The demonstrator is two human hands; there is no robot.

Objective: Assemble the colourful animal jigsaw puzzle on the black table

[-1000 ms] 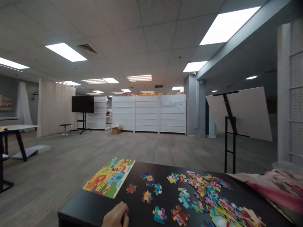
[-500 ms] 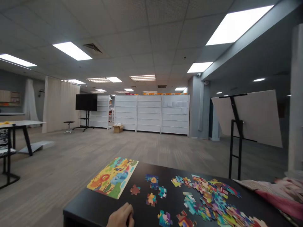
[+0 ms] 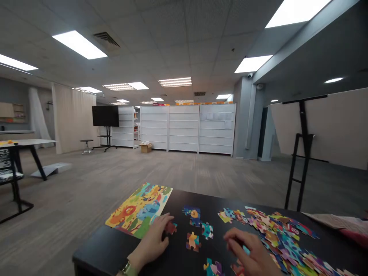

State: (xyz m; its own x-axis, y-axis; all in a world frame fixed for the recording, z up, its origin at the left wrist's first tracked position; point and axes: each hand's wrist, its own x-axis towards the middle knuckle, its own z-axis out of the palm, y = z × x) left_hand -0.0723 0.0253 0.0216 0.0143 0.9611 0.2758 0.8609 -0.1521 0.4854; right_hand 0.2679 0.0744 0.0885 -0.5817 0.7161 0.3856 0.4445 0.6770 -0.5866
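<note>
While left hand (image 3: 154, 240) is loosely spread, reddish puzzle piece (image 3: 172, 229) just beside it, right hand (image 3: 253, 251) curled, grip unclear

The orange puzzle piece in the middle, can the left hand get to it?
Probably yes: the left hand looks near, and nothing covers the orange puzzle piece. The right hand is off on its other side, so it isn't in the way.

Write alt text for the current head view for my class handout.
A person's left hand beside a reddish puzzle piece, right hand near a heap of colourful pieces, over a black table; an animal picture lies at left.
</note>
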